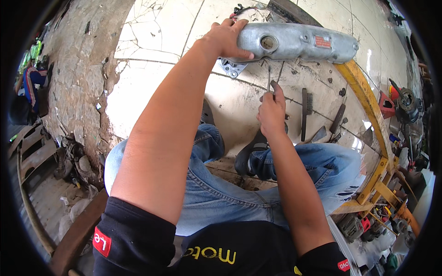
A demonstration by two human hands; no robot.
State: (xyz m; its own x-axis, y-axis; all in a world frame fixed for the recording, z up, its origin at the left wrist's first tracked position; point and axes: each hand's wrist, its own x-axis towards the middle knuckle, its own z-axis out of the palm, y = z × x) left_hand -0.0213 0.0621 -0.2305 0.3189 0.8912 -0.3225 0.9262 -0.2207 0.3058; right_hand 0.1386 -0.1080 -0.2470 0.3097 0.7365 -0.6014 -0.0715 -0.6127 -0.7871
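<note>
A grey metal engine valve cover (290,40), long and round-edged with a round filler hole and a small red label, lies crosswise in front of me. My left hand (227,39) is closed around its left end, thumb on the near side. Below the cover, my right hand (272,110) grips a screwdriver (269,79), index finger stretched along it. Its thin shaft points away from me, towards the cover's near edge; whether the tip touches is too small to tell. A silvery metal bracket-like part (231,69) shows under the cover's left end.
A wire brush (304,115) and a dark-handled scraper (338,118) lie on the tiles to the right. A yellow metal frame (368,101) curves along the right side, with tools and parts beyond. Broken, bare flooring (92,55) runs along the left. A person (34,85) is at the far left.
</note>
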